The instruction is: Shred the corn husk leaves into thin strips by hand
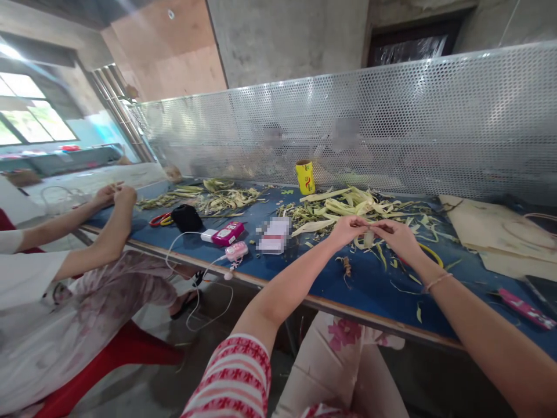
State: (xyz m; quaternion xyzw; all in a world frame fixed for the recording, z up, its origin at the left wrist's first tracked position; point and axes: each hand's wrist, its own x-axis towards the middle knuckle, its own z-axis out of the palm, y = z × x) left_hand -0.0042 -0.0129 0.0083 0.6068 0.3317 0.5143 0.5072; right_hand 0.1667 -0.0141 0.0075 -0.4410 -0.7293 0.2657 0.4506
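Note:
Over the blue table (304,284), in front of a pile of pale green husk strips (348,203), my two hands meet at the fingertips. My left hand (349,230) is closed in a pinch on a small pale piece (368,238). From the right, my right hand (394,238) pinches close beside it, its fingers bent toward the same piece. What exactly the piece is cannot be made out. A brown rooty scrap (346,266) lies just below my hands, with loose green bits around it.
A yellow roll (306,177) stands behind the pile, before a perforated metal screen (391,122). Left lie a pink device (228,233), a black pouch (187,218) and white cables. Cardboard (500,232) and a pink cutter (526,309) lie right. Another person's hands (115,194) work at far left.

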